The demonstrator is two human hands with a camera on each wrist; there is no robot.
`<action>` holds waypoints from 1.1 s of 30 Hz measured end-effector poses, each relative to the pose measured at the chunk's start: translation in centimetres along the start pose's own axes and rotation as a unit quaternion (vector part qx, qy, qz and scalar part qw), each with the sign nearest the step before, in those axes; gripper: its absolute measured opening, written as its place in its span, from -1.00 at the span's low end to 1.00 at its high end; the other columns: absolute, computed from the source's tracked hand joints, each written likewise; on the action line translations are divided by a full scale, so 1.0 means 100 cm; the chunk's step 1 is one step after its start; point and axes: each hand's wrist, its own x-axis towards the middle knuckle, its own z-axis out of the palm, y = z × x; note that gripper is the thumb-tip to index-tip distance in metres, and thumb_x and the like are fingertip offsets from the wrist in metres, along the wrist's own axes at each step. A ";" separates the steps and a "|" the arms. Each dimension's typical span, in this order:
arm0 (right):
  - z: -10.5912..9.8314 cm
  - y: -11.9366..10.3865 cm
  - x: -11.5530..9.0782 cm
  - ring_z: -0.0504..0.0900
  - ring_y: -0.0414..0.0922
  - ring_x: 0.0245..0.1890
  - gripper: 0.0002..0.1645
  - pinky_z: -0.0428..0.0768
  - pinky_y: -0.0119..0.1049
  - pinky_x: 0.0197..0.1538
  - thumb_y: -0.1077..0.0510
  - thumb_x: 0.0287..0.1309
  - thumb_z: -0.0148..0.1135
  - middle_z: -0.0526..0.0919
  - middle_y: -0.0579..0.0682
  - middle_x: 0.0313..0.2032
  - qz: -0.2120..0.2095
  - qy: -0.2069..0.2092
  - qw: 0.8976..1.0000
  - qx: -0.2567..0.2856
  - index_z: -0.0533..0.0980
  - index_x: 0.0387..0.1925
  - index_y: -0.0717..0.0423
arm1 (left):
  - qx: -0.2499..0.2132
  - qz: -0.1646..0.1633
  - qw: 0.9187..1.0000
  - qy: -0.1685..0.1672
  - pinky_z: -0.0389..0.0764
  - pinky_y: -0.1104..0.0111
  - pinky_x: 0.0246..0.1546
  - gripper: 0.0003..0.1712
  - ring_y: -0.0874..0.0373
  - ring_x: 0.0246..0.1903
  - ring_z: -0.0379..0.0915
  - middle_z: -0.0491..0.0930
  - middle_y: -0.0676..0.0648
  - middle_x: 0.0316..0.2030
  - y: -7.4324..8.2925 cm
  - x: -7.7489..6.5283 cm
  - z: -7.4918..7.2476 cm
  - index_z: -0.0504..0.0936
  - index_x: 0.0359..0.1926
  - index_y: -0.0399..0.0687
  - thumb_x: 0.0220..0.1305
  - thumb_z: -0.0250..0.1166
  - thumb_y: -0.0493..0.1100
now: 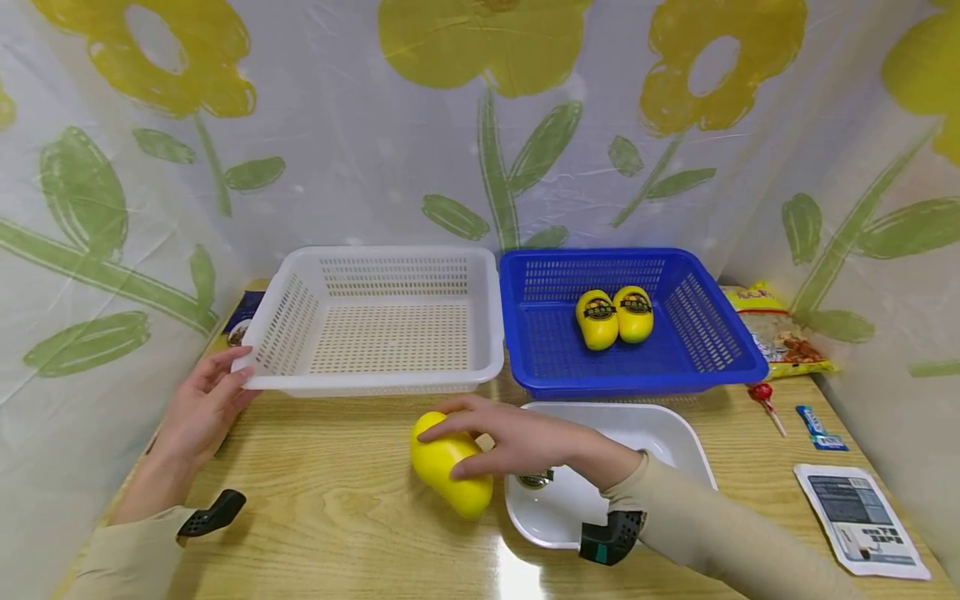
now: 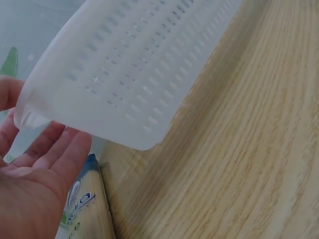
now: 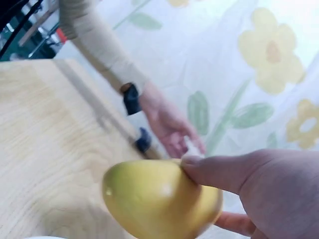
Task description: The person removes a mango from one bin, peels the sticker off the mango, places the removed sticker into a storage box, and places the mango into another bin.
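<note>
My right hand point(image 1: 525, 433) grips a yellow mango point(image 1: 438, 471) from above, thumb and fingers spread over its sides, over the front of the table. In the right wrist view the mango point(image 3: 144, 196) shows a greenish end, and my thumb lies along its top. At the left, my left hand point(image 1: 197, 408) holds the front left corner of the white plastic basket point(image 1: 375, 382). In the left wrist view its fingers point(image 2: 72, 154) reach beneath the rim. Two mangoes point(image 1: 633, 321) with dark labels lie side by side in the blue basket point(image 1: 637, 385).
A white tray point(image 1: 682, 425) stands under my right forearm, with a dark label point(image 1: 536, 479) partly hidden in it. On the right lie a yellow snack bag point(image 1: 787, 337), a red lollipop point(image 1: 761, 392), small blue packets point(image 1: 821, 429) and a flat pouch point(image 1: 862, 521). Another package point(image 2: 84, 199) stands beneath the left hand.
</note>
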 end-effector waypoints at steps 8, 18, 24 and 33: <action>-0.029 -0.004 -0.030 0.38 0.01 0.22 -0.46 0.47 0.01 0.17 0.02 0.31 0.24 0.09 -0.01 0.44 0.041 0.107 0.991 0.075 0.42 0.30 -0.18 | 0.003 -0.009 1.000 -0.013 0.61 0.44 -0.10 -0.65 0.23 -0.11 0.55 0.37 -0.06 -0.01 0.000 -0.001 -0.003 0.43 0.18 -0.10 0.42 0.10 -0.37; -0.063 -0.002 -0.032 0.24 0.07 0.30 -0.48 0.28 0.09 0.30 -0.01 0.33 0.22 0.14 -0.17 0.44 0.089 0.218 0.963 0.132 0.42 0.30 -0.28 | 0.028 -0.015 0.999 -0.008 0.60 0.46 -0.09 -0.62 0.26 -0.10 0.52 0.36 -0.05 0.03 0.000 -0.001 -0.004 0.41 0.21 -0.09 0.41 0.14 -0.31; -0.070 0.004 -0.019 0.31 0.12 0.23 -0.46 0.42 0.04 0.19 -0.02 0.34 0.20 0.12 -0.01 0.43 0.108 0.249 0.958 0.096 0.41 0.32 -0.19 | 0.028 -0.022 0.999 -0.007 0.61 0.46 -0.11 -0.62 0.26 -0.11 0.53 0.37 -0.03 0.03 0.001 0.000 -0.003 0.41 0.21 -0.10 0.41 0.14 -0.32; -0.085 0.020 0.020 0.30 0.05 0.20 -0.48 0.43 -0.03 0.15 -0.06 0.34 0.19 0.12 -0.02 0.42 0.125 0.268 0.953 0.066 0.42 0.31 -0.24 | 0.033 -0.028 0.999 0.001 0.62 0.47 -0.13 -0.63 0.28 -0.15 0.55 0.36 -0.03 0.03 0.004 0.000 -0.002 0.41 0.19 -0.08 0.40 0.15 -0.31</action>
